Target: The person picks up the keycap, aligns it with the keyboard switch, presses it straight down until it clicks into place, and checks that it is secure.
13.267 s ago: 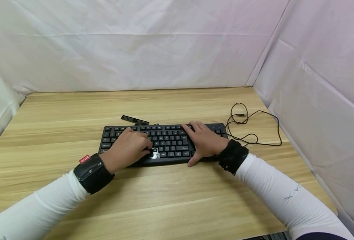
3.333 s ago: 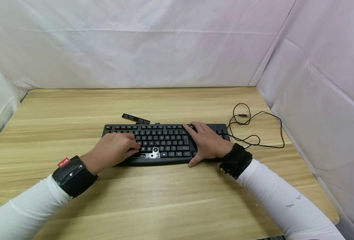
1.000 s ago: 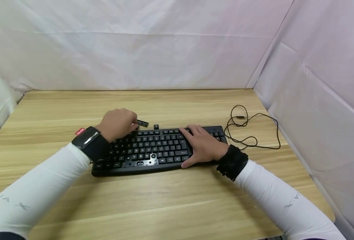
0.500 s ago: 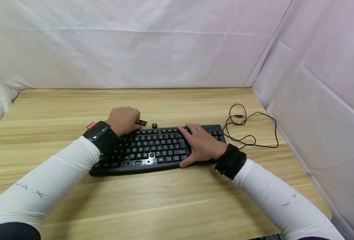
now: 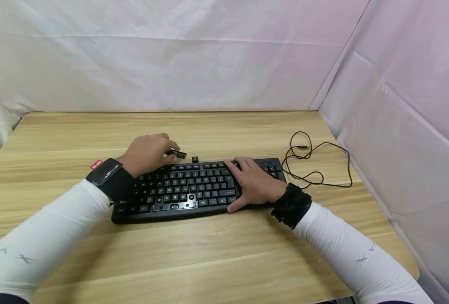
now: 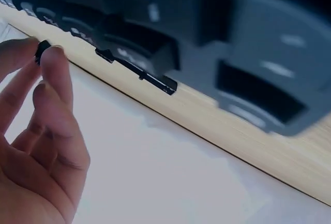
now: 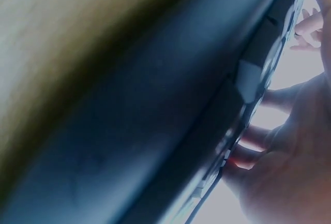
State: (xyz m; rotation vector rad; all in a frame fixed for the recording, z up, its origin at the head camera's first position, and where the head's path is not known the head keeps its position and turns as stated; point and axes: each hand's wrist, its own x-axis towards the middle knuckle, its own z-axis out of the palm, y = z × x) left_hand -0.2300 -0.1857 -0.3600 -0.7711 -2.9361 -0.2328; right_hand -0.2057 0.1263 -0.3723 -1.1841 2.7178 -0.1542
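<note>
A black keyboard (image 5: 186, 181) lies slightly angled on the table. My left hand (image 5: 147, 154) is behind its back left edge, pinching a small black keycap (image 6: 42, 51) between thumb and index finger in the left wrist view. Close by on the wood lies the long black space bar (image 5: 179, 154), its near end overlapped by my fingers in the head view. My right hand (image 5: 252, 181) rests spread over the keyboard's right part, thumb at the front edge. Bare spots show in the key field: the long space bar slot (image 5: 174, 206) and two single key seats, one of them a white-rimmed seat (image 5: 191, 197).
Another loose keycap (image 5: 195, 159) stands just behind the keyboard. Its thin black cable (image 5: 325, 184) lies in loops at the right with the plug (image 5: 302, 147). White cloth (image 5: 224, 76) hangs behind and beside the wooden table (image 5: 209, 257).
My left hand has gone from the left keys to behind the keyboard, and now pinches a keycap there. The keyboard's left end has swung toward me. My right hand has stayed on it.
</note>
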